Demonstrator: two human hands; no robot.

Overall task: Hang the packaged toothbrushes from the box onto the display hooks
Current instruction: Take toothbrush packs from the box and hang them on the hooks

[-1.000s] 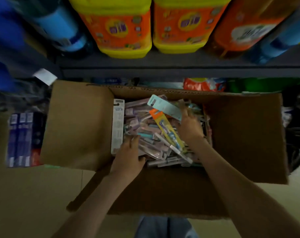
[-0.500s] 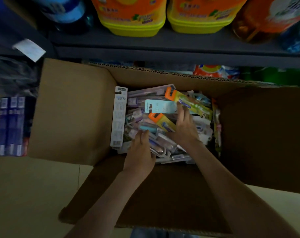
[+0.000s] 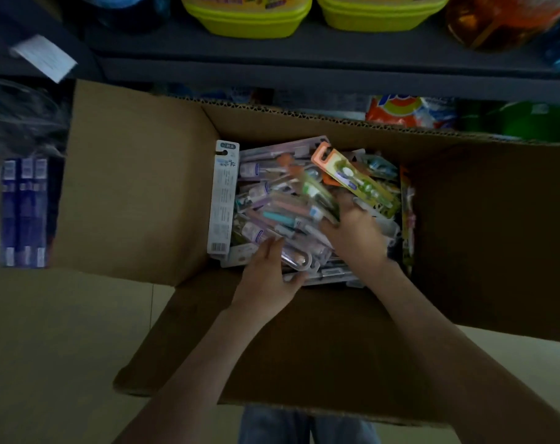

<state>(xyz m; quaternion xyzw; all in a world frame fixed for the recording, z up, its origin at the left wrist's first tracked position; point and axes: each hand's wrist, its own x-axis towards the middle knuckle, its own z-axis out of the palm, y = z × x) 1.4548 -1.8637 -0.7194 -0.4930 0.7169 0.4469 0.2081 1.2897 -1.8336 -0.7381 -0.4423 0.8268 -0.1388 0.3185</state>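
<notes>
An open cardboard box (image 3: pixel 137 193) stands on the floor with its flaps spread, filled with several packaged toothbrushes (image 3: pixel 272 200) in a loose pile. A long white package (image 3: pixel 223 200) stands against the box's left wall. An orange and yellow package (image 3: pixel 358 181) lies slanted on top at the back right. My left hand (image 3: pixel 265 283) grips the near end of a clear package (image 3: pixel 296 259) at the pile's front edge. My right hand (image 3: pixel 355 232) has its fingers dug in under a bundle of packages in the middle of the pile.
A grey shelf (image 3: pixel 304 72) runs across the top with yellow-based detergent jugs (image 3: pixel 246 17) on it. Below it sit an orange bag (image 3: pixel 403 110) and green packs (image 3: pixel 522 120). Blue boxes (image 3: pixel 24 213) stand at the left. A white tag (image 3: pixel 44 57) hangs at upper left.
The view has dropped closer to the box. The teal package that lay on top is out of sight. My right hand went from resting flat on the pile to digging into it.
</notes>
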